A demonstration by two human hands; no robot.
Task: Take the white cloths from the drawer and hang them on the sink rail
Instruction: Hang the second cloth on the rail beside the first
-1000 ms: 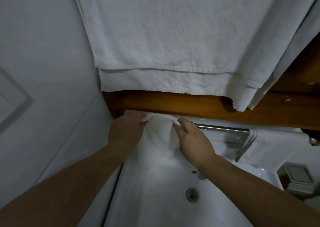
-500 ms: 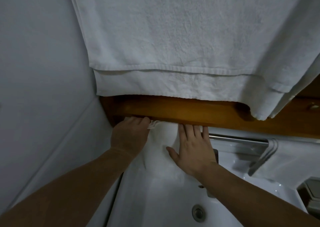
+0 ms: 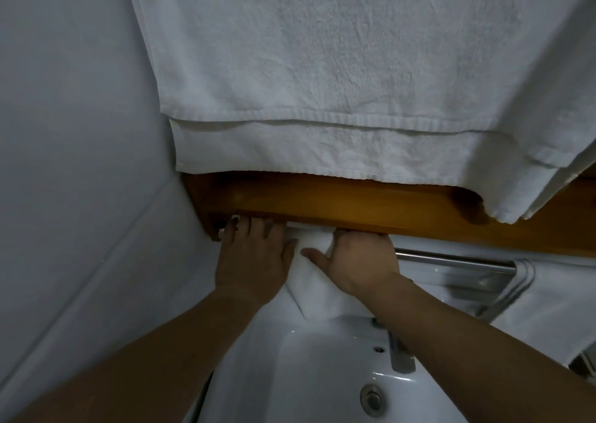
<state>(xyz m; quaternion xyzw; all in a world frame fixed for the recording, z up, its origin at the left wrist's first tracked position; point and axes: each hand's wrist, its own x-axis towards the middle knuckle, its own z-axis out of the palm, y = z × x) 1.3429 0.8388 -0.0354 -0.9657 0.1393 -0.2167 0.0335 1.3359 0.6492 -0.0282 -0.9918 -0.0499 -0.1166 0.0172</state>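
A white cloth [image 3: 311, 280] hangs over the left end of the metal sink rail [image 3: 451, 259], and its lower part falls toward the basin. My left hand [image 3: 254, 258] lies flat on the cloth's left side with fingers spread, up against the rail. On the cloth's right side rests my right hand [image 3: 358, 261], palm down and thumb out to the left, with its fingertips hidden under the wooden shelf. A second white cloth [image 3: 548, 303] with grey stripes hangs at the rail's right end. The drawer is out of view.
A wooden shelf [image 3: 354, 206] runs just above the rail. A large white towel [image 3: 354, 84] hangs over it and fills the top of the view. Below are the white sink [image 3: 309, 374], its drain [image 3: 372, 405] and faucet [image 3: 400, 355]. A white wall [image 3: 80, 164] stands close on the left.
Both hands let go of the cloth's top edge, which they had pinched, and now lie flat on it. They have moved up to the rail under the shelf.
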